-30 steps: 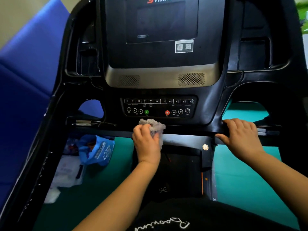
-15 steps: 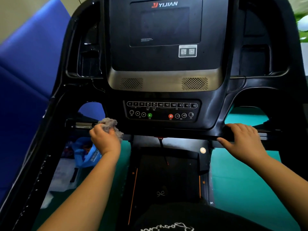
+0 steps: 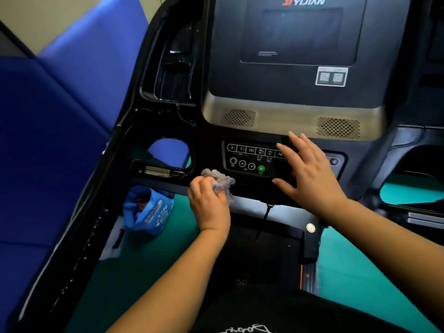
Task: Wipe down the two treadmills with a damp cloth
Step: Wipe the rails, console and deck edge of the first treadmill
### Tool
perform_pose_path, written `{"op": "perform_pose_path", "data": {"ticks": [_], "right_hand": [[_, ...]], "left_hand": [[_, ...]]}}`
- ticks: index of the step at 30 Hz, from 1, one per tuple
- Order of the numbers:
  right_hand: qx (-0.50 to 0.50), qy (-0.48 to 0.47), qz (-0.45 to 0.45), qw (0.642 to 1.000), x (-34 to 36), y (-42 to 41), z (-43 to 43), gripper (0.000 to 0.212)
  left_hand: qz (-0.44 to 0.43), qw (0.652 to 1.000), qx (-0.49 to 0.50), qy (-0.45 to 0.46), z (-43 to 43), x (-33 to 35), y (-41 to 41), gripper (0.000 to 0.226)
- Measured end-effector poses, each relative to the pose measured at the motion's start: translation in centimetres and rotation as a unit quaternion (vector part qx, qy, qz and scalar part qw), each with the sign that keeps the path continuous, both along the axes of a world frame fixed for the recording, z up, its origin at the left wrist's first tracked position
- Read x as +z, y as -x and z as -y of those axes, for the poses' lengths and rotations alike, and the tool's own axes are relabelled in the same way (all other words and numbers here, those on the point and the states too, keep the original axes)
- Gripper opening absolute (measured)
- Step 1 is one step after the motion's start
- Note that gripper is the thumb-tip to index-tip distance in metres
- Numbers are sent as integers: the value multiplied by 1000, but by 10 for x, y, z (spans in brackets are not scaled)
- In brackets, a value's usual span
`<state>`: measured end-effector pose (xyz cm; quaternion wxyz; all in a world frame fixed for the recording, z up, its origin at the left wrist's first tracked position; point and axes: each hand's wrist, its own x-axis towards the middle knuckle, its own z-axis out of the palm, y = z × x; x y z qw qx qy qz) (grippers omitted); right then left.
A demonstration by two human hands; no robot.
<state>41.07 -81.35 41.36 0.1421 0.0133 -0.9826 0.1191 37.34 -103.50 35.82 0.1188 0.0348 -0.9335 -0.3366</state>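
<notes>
We look down at a black treadmill console (image 3: pixel 288 99) filling the centre and top of the frame. Just left of centre, the left hand (image 3: pixel 209 205) clenches a crumpled grey cloth (image 3: pixel 219 182), bunched against the console's lower edge, just below and left of the button panel (image 3: pixel 249 159). The right hand (image 3: pixel 310 174), fingers straight and spread and holding nothing, lies over the right part of that panel; we cannot tell whether it presses. We judge the risk to be that the damp cloth or that flat palm trips the green start button (image 3: pixel 261 168), or that moisture seeps around the keys.
</notes>
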Motion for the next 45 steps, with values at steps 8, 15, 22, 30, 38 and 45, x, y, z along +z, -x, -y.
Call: {"op": "perform_pose_path", "data": {"ticks": [8, 15, 22, 30, 38, 45], "right_hand": [[-21, -42, 34, 998, -9, 13, -3, 85], [-33, -42, 34, 998, -7, 13, 0, 85], [-33, -32, 9, 999, -10, 13, 2, 75], [-15, -26, 4, 1000, 5, 56, -3, 67], [32, -71, 8, 997, 15, 100, 4, 66], [24, -87, 11, 996, 14, 99, 8, 66]], "left_hand": [[-45, 996, 69, 38, 93, 0, 69, 26], [-53, 995, 62, 56, 80, -1, 69, 38], [-99, 994, -37, 35, 76, -7, 61, 33], [-22, 993, 104, 59, 146, -7, 103, 33], [-42, 997, 68, 15, 59, -12, 38, 34], [-8, 995, 101, 22, 133, -1, 90, 43]]}}
